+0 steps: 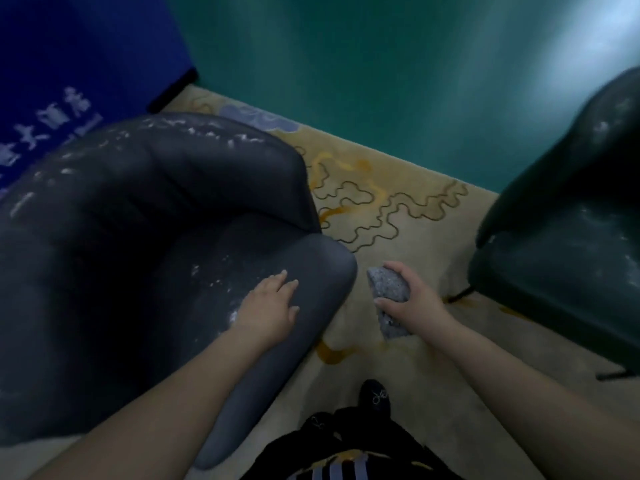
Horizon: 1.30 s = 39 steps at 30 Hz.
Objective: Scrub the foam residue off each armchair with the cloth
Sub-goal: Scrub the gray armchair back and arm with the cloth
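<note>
Left hand [268,308] lies flat on the grey armchair [138,237], fingers [289,282] straight and a little spread, resting on the near armrest right at the edge of the seat. White foam [221,275] speckles the seat just beside that hand, and more of it streaks along the top of the backrest and the far arm. Right hand [408,296] is off the chair, out over the carpet [398,209], its fingers and thumb curled round the grey cloth [389,289], which is bunched up with one end poking out above the hand and the other hanging below it. The cloth touches neither chair; it sits in the gap between them, just beside the grey armrest's rounded end. Over on the right stands a dark green armchair [571,237], also flecked with white. Behind, a green wall [381,64] and a blue banner [69,64] with blurred white lettering.
</note>
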Tool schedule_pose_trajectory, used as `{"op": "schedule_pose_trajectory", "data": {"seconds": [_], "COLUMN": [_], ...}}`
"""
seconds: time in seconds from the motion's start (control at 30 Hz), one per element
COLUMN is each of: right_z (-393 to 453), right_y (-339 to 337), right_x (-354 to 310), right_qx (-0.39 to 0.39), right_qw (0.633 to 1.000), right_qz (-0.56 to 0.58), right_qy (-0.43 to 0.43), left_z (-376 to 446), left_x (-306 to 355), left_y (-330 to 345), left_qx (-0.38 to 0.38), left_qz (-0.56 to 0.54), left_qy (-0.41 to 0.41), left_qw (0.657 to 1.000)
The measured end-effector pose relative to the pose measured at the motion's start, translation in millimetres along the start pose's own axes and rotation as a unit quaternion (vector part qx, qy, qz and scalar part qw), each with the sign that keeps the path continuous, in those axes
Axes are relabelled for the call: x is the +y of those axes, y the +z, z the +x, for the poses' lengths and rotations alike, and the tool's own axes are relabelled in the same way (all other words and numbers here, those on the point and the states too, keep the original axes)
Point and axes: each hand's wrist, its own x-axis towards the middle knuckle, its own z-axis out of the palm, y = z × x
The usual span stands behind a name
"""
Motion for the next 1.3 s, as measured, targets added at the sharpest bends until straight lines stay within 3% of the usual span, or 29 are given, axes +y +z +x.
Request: {"op": "schedule_pose_trajectory", "data": {"seconds": [0.23,0.43,0.87,1.3], "right_z": [54,80,132,166], "right_y": [19,79,220,364], "right_x": [-31,-68,-132,-106], "right_qx": [-0.136,-0.23,-0.341,-0.486], "right_qw": [0.99,0.97,0.927,0.842], "right_qz": [-0.01,-0.042,-0.104,-0.188], "right_qy": [-0.047,-0.065,-0.115,-0.138], "left_z": [-34,-67,-110,-108], "left_x": [-40,-85,-175,-184], "left_y": [16,30,74,168], "left_qx": [0.051,0.081,0.085,0.11], "left_qz": [-0.072,-0.12,-0.207,-0.296], "left_qy": [-0.176,-0.285,-0.414,-0.547], "left_qw": [0.98,0.948,0.882,0.776]}}
